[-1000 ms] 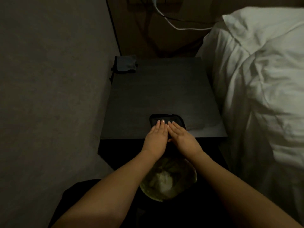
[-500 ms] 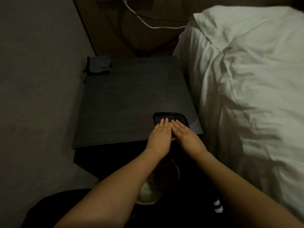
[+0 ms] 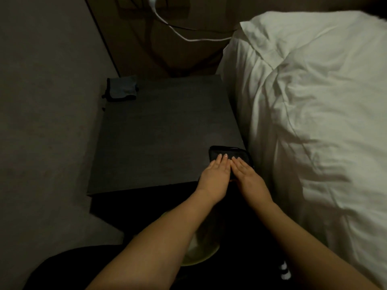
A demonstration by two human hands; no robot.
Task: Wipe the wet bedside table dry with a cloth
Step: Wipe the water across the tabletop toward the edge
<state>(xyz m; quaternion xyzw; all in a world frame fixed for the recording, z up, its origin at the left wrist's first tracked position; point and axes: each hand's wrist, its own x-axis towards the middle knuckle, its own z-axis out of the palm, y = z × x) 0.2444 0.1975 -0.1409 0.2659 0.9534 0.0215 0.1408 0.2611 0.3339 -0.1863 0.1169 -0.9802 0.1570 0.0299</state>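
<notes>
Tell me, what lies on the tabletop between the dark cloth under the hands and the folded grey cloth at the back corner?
Nothing: the head view shows only bare dark tabletop between the dark cloth and the grey cloth.

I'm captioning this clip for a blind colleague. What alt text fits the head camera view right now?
Two hands, left and right, press flat side by side on a dark cloth at the near right corner of a dark bedside table. A second folded cloth lies at the far left corner, and a white bed lies to the right.
</notes>
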